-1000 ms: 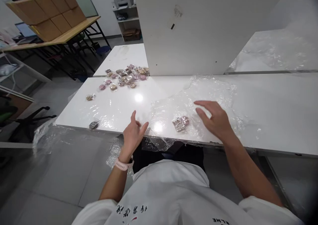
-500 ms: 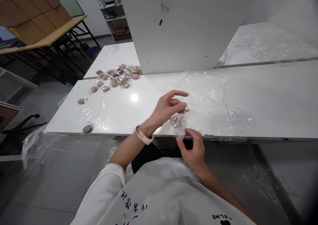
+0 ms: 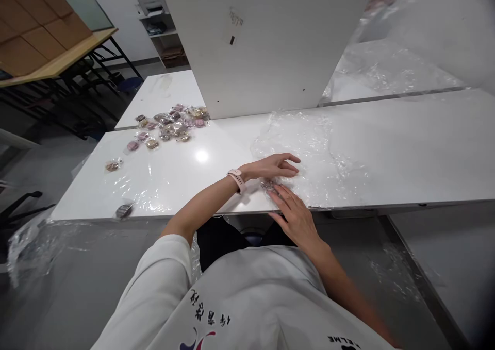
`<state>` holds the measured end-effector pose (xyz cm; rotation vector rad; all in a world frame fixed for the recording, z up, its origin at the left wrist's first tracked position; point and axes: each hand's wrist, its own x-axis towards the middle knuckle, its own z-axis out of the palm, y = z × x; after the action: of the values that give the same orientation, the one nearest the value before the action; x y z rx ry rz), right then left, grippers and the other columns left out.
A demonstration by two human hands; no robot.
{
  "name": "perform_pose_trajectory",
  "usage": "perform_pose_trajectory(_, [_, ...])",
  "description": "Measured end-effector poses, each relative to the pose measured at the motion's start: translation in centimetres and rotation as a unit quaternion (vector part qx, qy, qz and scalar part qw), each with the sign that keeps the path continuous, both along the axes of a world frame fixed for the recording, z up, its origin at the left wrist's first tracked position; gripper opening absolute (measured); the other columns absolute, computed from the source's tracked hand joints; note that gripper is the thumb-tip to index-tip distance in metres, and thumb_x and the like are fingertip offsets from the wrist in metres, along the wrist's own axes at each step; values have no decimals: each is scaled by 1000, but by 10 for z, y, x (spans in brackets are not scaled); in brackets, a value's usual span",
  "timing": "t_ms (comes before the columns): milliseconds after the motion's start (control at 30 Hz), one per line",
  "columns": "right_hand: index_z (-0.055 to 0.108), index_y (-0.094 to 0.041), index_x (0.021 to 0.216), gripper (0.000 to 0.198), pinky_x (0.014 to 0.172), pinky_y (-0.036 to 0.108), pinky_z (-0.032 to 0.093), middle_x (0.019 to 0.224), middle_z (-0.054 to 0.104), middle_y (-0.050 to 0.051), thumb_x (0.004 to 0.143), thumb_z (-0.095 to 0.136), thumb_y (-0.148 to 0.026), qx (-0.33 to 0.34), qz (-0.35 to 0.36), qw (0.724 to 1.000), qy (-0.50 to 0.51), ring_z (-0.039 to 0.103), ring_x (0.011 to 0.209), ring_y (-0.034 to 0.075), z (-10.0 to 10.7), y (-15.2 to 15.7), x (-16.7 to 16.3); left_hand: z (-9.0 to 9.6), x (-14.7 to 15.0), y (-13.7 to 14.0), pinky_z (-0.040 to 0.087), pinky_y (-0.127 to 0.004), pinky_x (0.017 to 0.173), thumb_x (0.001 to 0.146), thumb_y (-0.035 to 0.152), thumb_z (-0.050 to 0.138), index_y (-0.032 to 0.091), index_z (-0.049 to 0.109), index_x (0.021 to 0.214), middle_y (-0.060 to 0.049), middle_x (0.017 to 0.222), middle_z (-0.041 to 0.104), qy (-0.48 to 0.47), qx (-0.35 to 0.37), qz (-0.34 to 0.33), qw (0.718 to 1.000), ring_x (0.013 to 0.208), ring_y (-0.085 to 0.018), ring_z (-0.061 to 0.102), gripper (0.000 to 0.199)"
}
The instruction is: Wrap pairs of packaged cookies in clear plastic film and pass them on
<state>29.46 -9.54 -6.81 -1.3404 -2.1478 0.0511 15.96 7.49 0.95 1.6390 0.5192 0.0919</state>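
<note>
Compared with half a second ago, the pinch of finger and thumb on the clear wrapper is released. The right hand is now laid out with its fingers stretched and its thumb held apart; its fingertips are brought against or just beside a small wrapped packet, and nothing is seen clasped in it. The left hand, marked by a pale pink wristband, is opened further, palm down, its fingers loosely extended beyond the packet; nothing is seen held there either. The packet is found near the front edge of the bench, between the two hands and partly hidden by them, so its contents cannot be made out clearly.

Pink, tan and brown pieces are enclosed in individual clear wrappers in a pile at the left, beside an upright white panel. A tan piece is sealed in a lone packet nearer the front, and a dark piece in another wrapper at the edge. Crumpled clear film is spread behind the hands.
</note>
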Motion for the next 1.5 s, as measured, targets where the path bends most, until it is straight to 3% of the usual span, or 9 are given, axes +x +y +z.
perform_pose_trajectory(233, [54, -27, 146, 48, 113, 44, 48, 147, 57, 9, 100, 48, -14, 16, 60, 991, 118, 50, 140, 24, -13, 4, 22, -12, -65, -17, 23, -52, 124, 75, 41, 83, 32, 42, 151, -6, 165, 31, 8, 214, -90, 973, 153, -30, 26, 86])
perform_pose_trajectory(500, [70, -26, 111, 28, 99, 37, 55, 124, 73, 5, 104, 44, -33, -165, -20, 935, 313, 68, 116, 20, 10, -3, 48, -18, -87, -67, 43, -47, 102, 95, 21, 55, 25, 50, 142, -11, 131, 64, 69, 375, 41, 923, 117, -27, 57, 48])
perform_pose_trajectory(733, [71, -19, 102, 42, 61, 31, 56, 68, 67, 2, 94, 53, -56, -233, -198, 874, 379, 68, 60, 19, 13, 27, 57, -18, -62, -33, 46, -31, 63, 98, 33, 54, 20, 60, 99, 0, 66, 66, 152, 203, 214, 943, 58, -16, 61, 15])
perform_pose_trajectory(900, [70, -21, 114, 34, 63, 32, 50, 76, 67, 3, 91, 58, -42, -135, -293, 926, 198, 60, 58, 17, 14, 49, 56, -21, -45, -28, 49, -38, 75, 93, 17, 58, 19, 62, 106, -10, 96, 73, 198, 425, 221, 855, 85, -23, 67, 13])
perform_pose_trajectory(1000, [63, -26, 131, 41, 68, 32, 52, 123, 66, 9, 93, 57, -41, -102, -183, 965, 157, 63, 74, 16, 15, 34, 64, -22, -60, -45, 43, -46, 101, 96, 19, 56, 21, 61, 119, -12, 134, 64, 97, 513, 106, 846, 123, -27, 58, 24])
perform_pose_trajectory(1067, [58, -31, 138, 46, 71, 31, 54, 138, 58, 8, 94, 59, -43, -126, -86, 979, 137, 66, 92, 18, 16, 20, 73, -25, -75, -54, 39, -47, 109, 96, 27, 59, 22, 59, 124, -11, 141, 60, 64, 498, 46, 864, 133, -27, 53, 29])
perform_pose_trajectory(1167, [66, -30, 127, 34, 81, 35, 53, 126, 66, 6, 97, 56, -42, -131, -40, 985, 107, 63, 108, 22, 19, 13, 85, -31, -88, -57, 42, -44, 104, 99, 27, 52, 21, 64, 108, -9, 130, 68, 59, 465, 90, 879, 127, -26, 58, 16])
perform_pose_trajectory(1333, [73, -23, 87, 35, 76, 36, 46, 76, 69, 3, 98, 48, -46, -136, -72, 982, 113, 58, 73, 19, 35, 53, 96, -27, -74, -27, 45, -29, 65, 100, 25, 44, 20, 60, 98, -3, 77, 71, 148, 345, 252, 892, 67, -17, 63, 17])
perform_pose_trajectory(1500, [72, -21, 80, 27, 60, 29, 38, 69, 69, 2, 85, 56, -42, -293, -137, 941, 101, 58, 65, 17, 44, 114, 91, -20, -47, 1, 51, -41, 76, 92, 16, 51, 19, 63, 95, -8, 79, 71, 272, 355, 263, 855, 82, -26, 67, 13])
